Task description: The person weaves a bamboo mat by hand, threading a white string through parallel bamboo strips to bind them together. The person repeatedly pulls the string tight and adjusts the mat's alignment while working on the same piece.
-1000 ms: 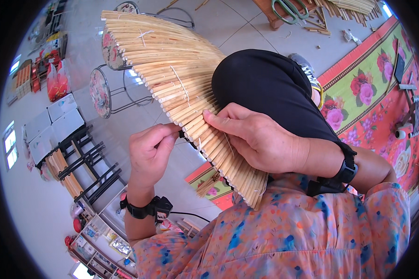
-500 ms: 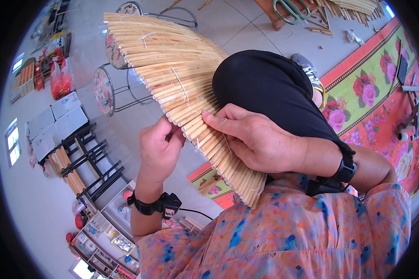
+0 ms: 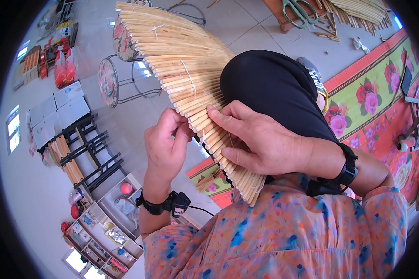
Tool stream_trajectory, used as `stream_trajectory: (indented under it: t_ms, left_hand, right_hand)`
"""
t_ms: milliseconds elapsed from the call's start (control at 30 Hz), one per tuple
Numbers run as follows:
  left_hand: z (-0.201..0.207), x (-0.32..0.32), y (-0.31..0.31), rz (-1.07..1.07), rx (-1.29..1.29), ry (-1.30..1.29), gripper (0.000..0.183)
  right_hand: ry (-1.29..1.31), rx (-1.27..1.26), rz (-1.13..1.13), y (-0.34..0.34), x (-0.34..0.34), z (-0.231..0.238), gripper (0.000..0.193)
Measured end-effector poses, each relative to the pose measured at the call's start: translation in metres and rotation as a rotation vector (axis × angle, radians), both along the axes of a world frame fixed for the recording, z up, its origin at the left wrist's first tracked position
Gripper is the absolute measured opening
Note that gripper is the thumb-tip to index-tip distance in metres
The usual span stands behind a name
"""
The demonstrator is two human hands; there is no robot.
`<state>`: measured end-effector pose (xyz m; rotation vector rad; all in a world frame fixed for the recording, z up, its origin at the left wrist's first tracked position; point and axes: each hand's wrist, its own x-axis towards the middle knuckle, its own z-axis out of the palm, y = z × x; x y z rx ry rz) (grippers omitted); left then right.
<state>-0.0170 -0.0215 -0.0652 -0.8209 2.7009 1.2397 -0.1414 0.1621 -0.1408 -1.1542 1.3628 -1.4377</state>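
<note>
Item, one fan-shaped mat of slim straw-coloured sticks (image 3: 200, 74), laid side by side: held before my torso, slanting from upper left down to my shirt front, its right part against my bent knee. Short white thread (image 3: 187, 74) runs across its face, with other bits of thread above and below.

Item, my left hand (image 3: 167, 144), at the mat's left edge: fingers bent in, thumb and forefinger close together by the stick ends; I cannot tell what, if anything, is pinched there.

Item, my right hand (image 3: 265, 144), over the mat's face: two digit tips set apart on the sticks, the others hidden beneath; I cannot tell whether they grasp it.

Item, two black wristbands, left (image 3: 157, 207) and right (image 3: 347, 169); a dark cable (image 3: 202, 209) near the left one.

Item, black trousers (image 3: 270, 83), and a multicoloured shirt (image 3: 274, 232).

Item, round stools with floral seats (image 3: 108, 83), beyond the mat to the left.

Item, green-handled scissors (image 3: 299, 10) on a brown wooden piece (image 3: 284, 19), far side; more sticks (image 3: 354, 9) beside them.

Item, floral cloth (image 3: 370, 100), on the floor at right.

Item, shelving (image 3: 111, 232), lower left.
</note>
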Motion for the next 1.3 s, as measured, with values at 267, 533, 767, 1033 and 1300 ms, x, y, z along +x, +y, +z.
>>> stream_trajectory:
  t_ms: [267, 533, 767, 1033, 1300]
  left_hand:
    - [-0.007, -0.007, 0.016, 0.129, 0.097, 0.005, 0.029]
    - [-0.002, -0.009, 0.018, 0.187, 0.193, 0.099, 0.02]
    - [-0.01, -0.042, -0.014, 0.421, 0.225, 0.253, 0.034]
    - [-0.003, -0.015, -0.022, 0.441, 0.554, 0.257, 0.038]
    - [0.013, 0.072, -0.002, 0.624, 0.594, 0.634, 0.038]
  right_hand:
    - [0.017, 0.009, 0.014, 0.0, -0.004, 0.002, 0.077]
    - [0.073, 0.057, -0.078, 0.0, 0.006, 0.013, 0.091]
    - [0.002, 0.217, -0.082, -0.006, 0.018, 0.027, 0.087]
    - [0.109, 0.154, -0.112, -0.017, 0.051, 0.03, 0.091]
    - [0.385, 0.071, 0.016, -0.017, 0.091, 0.082, 0.081]
